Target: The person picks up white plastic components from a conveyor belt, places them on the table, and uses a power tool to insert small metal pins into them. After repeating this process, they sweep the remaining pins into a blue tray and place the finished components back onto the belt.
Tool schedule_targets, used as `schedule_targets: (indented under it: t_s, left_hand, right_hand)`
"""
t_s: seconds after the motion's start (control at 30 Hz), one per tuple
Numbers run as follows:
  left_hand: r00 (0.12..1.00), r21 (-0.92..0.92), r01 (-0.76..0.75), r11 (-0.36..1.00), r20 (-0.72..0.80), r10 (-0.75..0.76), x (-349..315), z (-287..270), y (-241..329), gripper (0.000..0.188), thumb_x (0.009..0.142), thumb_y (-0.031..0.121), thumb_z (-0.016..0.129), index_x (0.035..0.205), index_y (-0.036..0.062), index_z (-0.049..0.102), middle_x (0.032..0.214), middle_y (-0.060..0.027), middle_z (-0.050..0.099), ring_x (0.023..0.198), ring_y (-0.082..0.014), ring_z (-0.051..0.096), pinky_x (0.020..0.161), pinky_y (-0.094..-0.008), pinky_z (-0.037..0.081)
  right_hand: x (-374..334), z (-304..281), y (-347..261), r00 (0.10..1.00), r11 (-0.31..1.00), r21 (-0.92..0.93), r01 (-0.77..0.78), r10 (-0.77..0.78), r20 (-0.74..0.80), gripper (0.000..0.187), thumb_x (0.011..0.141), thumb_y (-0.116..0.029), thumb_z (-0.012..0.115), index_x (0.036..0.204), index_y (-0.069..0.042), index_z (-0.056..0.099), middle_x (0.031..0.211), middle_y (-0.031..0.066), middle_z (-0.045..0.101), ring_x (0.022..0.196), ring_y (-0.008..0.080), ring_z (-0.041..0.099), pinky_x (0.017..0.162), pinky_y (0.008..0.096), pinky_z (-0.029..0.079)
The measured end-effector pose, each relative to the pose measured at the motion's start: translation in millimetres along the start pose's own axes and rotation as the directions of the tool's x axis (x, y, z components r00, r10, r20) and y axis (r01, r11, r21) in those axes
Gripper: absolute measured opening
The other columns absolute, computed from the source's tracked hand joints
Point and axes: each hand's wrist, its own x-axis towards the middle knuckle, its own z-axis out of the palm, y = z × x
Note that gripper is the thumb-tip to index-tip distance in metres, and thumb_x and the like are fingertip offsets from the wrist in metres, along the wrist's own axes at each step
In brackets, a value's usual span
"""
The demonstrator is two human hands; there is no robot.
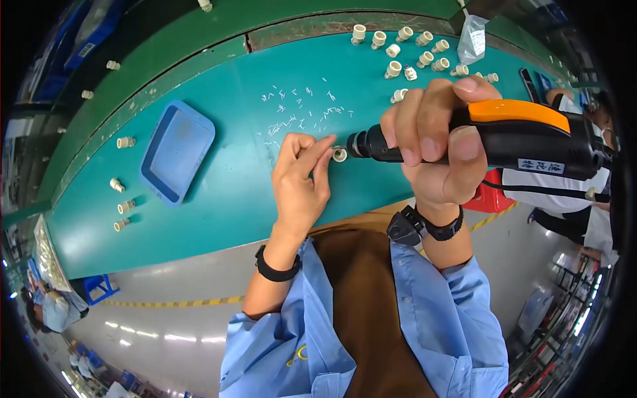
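Note:
My right hand [434, 136] is wrapped round a black electric screwdriver [574, 149] with an orange lever. The tool lies roughly level, its tip pointing left. At that tip the thumb and forefinger of my left hand [302, 176] are pinched together; what they hold, if anything, is too small to name. Just below the tip, beside my left fingertips, is a cream cylindrical fitting [340, 156], partly hidden. Many small pale slivers [285, 125] lie scattered on the green table [245, 199] beyond my left hand.
Several cream fittings [393, 69] stand at the far right, others [125, 207] at the left. A blue tray [154, 174] sits left of my hands. Back right is a clear plastic bag [472, 40]. A black cable [551, 192] runs near my right wrist; another person [557, 189] is at the right.

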Motion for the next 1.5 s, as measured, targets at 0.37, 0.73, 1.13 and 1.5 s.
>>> schedule_targets:
  t_s: [0.37,0.73,1.13,1.5]
  left_hand:
    - [0.998,-0.044,-0.05,0.998,0.023,0.051,-1,2,1,0.02,0.071,-0.009,0.062,0.09,-0.0013,0.067,0.074,-0.0073,0.047,0.06,-0.0167,0.048,0.052,-0.0262,0.04]
    - [0.996,-0.029,-0.072,0.997,-0.061,0.07,-8,-3,13,0.018,0.065,-0.009,0.07,0.081,-0.0006,0.066,0.072,-0.0064,0.048,0.062,-0.0157,0.05,0.052,-0.0262,0.041]
    - [0.986,-0.119,-0.066,0.991,-0.161,0.046,-24,29,-3,0.023,0.067,-0.007,0.071,0.07,0.0001,0.049,0.102,-0.0135,0.061,0.078,-0.0218,0.061,0.062,-0.0296,0.05]
    - [0.993,-0.027,-0.035,0.999,-0.116,0.031,-20,28,-3,0.025,0.067,-0.009,0.069,0.067,-0.0009,0.045,0.09,-0.015,0.065,0.075,-0.0261,0.062,0.063,-0.0314,0.05]
  right_hand:
    - [-4,0,-2,0.999,1.0,-0.019,0.007,-0.007,0.032,0.04,0.089,-0.031,0.05,0.122,-0.011,0.041,0.066,-0.003,0.043,0.05,0.0095,0.041,0.05,0.0272,0.037]
    - [-11,5,-10,0.999,0.986,-0.164,-0.027,0.023,-0.025,0.036,0.09,-0.027,0.049,0.121,-0.009,0.042,0.065,-0.0014,0.044,0.051,0.0106,0.042,0.051,0.0276,0.037]
    - [-15,6,0,0.999,0.975,-0.221,-0.034,0.024,-0.048,0.036,0.087,-0.02,0.054,0.119,-0.007,0.043,0.064,0.0007,0.044,0.05,0.0111,0.044,0.049,0.0272,0.038]
    - [-13,3,13,0.999,0.963,-0.267,-0.03,0.02,-0.039,0.037,0.085,-0.017,0.058,0.117,-0.004,0.044,0.06,0.0014,0.043,0.048,0.0103,0.043,0.046,0.0256,0.037]
